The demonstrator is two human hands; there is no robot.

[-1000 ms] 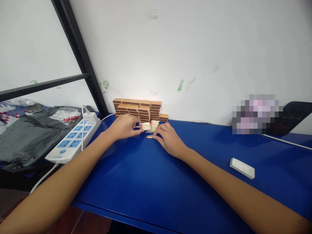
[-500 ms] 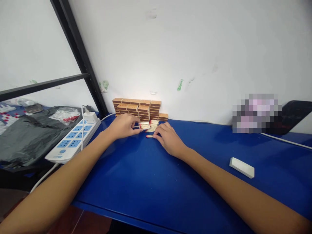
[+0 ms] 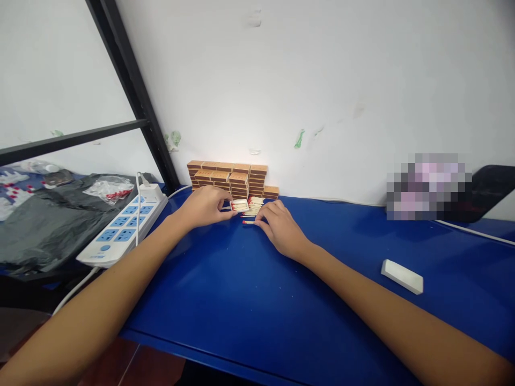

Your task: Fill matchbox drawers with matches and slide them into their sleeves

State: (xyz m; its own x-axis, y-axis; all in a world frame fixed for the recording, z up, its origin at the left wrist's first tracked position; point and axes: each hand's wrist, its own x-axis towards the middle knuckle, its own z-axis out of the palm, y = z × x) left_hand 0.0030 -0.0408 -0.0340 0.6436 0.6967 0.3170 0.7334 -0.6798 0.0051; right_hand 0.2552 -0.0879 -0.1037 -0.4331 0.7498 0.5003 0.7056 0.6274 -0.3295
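My left hand grips a small open matchbox tray with red-tipped matches in it. Just right of that, my right hand pinches red-headed matches between thumb and fingers, their heads pointing left. A loose pile of matches lies on the blue table between the hands, partly hidden by my right fingers. Behind them, brown matchboxes are stacked against the wall in several columns.
A white power strip with cables lies at the left, beside a dark plastic bag and a black metal frame. On the right are a white block, a pixelated object and a cable.
The matches in my right hand have risen slightly toward the tray. My left hand still holds the tray, and the whole view has shifted a little.
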